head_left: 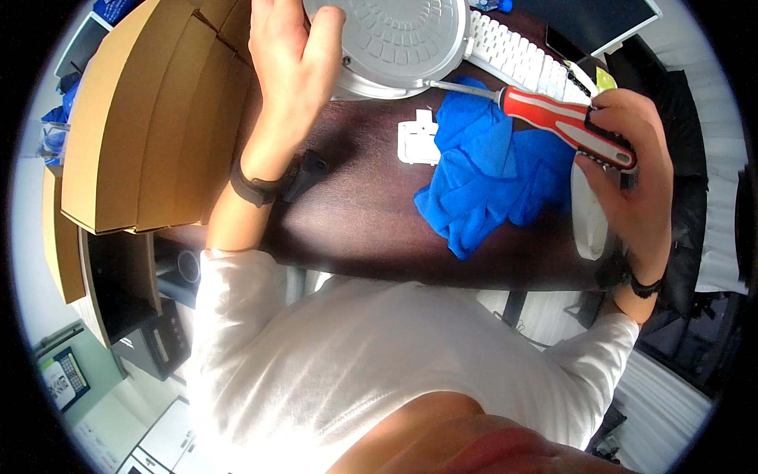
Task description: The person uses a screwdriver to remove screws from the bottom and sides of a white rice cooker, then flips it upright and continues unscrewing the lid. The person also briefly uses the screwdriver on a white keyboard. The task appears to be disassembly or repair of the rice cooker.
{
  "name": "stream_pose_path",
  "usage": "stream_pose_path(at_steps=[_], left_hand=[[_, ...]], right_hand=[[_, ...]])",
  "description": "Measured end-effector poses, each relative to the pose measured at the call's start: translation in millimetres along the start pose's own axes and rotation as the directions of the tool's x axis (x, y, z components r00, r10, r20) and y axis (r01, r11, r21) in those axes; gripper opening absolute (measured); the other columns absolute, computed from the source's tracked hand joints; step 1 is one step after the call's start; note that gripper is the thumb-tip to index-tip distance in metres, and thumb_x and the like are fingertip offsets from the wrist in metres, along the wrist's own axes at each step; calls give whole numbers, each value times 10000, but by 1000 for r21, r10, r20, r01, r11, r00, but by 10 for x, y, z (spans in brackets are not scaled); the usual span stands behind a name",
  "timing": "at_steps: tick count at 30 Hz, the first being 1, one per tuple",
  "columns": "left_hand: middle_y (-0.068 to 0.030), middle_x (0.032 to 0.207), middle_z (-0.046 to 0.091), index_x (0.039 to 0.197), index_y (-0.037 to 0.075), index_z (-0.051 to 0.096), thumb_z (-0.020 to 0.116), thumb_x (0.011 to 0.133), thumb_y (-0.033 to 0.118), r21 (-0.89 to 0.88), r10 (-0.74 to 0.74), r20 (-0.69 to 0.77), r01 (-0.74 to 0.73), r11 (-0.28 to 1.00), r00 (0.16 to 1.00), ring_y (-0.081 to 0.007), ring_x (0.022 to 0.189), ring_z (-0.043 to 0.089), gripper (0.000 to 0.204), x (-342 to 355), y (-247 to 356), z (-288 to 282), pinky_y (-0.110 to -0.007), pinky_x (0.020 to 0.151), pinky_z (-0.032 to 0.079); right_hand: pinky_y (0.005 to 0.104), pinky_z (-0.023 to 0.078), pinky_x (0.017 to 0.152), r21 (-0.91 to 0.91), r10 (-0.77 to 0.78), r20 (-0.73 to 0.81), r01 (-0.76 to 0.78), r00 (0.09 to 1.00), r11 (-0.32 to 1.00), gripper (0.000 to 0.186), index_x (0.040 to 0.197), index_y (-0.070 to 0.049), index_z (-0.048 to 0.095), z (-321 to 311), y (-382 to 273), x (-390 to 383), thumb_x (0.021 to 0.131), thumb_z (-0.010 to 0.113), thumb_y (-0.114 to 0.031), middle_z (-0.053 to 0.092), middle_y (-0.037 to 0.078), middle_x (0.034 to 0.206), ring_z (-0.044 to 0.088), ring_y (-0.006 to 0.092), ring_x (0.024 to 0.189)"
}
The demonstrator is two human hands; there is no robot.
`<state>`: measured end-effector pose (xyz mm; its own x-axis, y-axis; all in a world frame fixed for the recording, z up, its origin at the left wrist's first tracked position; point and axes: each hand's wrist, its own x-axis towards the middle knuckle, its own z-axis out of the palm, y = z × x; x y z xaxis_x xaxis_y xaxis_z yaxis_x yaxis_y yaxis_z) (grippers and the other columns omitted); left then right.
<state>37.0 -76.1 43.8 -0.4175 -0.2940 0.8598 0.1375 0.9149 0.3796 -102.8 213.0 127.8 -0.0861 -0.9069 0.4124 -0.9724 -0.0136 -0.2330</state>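
My right hand (636, 158) is closed around the red and grey handle of a screwdriver (545, 110). The metal shaft points left, and its tip meets the right lower rim of a round grey appliance (395, 39) with a ring pattern on its face. At that appliance's left edge is my left hand (296, 55), thumb against the rim; its other fingers run partly out of view at the top. Beneath the screwdriver a crumpled blue cloth (489, 166) lies on the dark table (355, 229). A small white plastic piece (417, 141) lies against the cloth's left side.
Tall cardboard boxes (134, 118) stand at the left. Behind the screwdriver are a white keyboard (517, 55) and a monitor (600, 20). A long white object (588, 217) lies under my right hand. The table's near edge runs close to my body.
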Motion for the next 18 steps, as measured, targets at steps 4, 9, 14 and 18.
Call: stream_pose_path(at_steps=[4, 9, 14, 18], left_hand=[[-235, 1335, 459, 1276, -19, 482, 449, 736, 20, -34, -16, -9, 16, 999, 1000, -372, 1293, 394, 543, 11, -26, -18, -421, 1115, 247], [-255, 1329, 453, 1266, -16, 495, 450, 736, 22, -23, -10, -6, 10, 1000, 1000, -383, 1284, 400, 534, -9, 32, -8, -426, 1108, 258], [-263, 1325, 448, 1268, -7, 498, 453, 742, 23, 14, -4, -16, 4, 1000, 1000, -389, 1273, 410, 528, -10, -12, -17, -425, 1102, 266], [-264, 1327, 442, 1269, -4, 495, 455, 746, 21, -31, -32, -35, 31, 999, 999, -394, 1260, 418, 525, -20, -53, -37, -424, 1089, 285]], right_hand=[[298, 500, 789, -61, 9, -8, -10, 1000, 998, 343, 1031, -22, 585, 27, -56, -15, 720, 728, -14, 579, 133, 1076, 610, 249, 961], [246, 481, 657, 61, 224, 74, -228, 972, 972, 150, 986, -39, 581, -49, -19, 52, 881, 624, -139, 613, 79, 828, 609, 142, 738], [220, 441, 571, 209, 371, -74, -349, 926, 913, 213, 1023, -38, 542, 97, 26, -6, 852, 657, -93, 606, 24, 851, 549, 69, 677], [225, 442, 552, 69, 315, 0, -314, 949, 947, 318, 1056, -20, 511, 53, -48, -64, 792, 686, 13, 609, 55, 901, 563, 81, 685]])
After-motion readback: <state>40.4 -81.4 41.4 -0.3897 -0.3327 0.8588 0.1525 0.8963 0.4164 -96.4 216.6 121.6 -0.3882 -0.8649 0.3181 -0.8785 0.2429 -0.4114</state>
